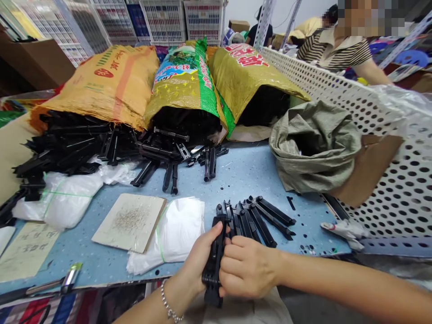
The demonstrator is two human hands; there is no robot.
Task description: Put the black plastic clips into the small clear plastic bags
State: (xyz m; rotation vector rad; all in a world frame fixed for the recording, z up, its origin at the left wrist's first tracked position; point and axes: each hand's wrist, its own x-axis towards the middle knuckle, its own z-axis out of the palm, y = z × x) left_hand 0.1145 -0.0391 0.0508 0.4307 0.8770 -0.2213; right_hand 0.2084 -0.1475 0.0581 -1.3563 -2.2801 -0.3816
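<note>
My left hand (pixel 197 261) is closed around a long, black, jointed plastic part (pixel 214 256), held upright above the table's front edge. My right hand (pixel 248 265) is curled into a fist against the right side of the same part; its fingertips are partly hidden there. Just beyond my hands, several similar slim black parts (pixel 258 222) lie fanned in a row on the blue table (pixel 243 171). To the left sits a bundle of white plastic bags (pixel 182 229) tied with a green band. Beside it is a square pale board (pixel 130 220) with a speckled, worn centre.
Orange (pixel 111 85), green-and-gold (pixel 184 81) and gold (pixel 249 67) woven sacks spill or hold black parts at the back. A grey-green sack (pixel 317 144) stands right, by a perforated white barrier (pixel 388 157). A hammer (pixel 69 279) lies front left. A person in stripes (pixel 334 49) is beyond.
</note>
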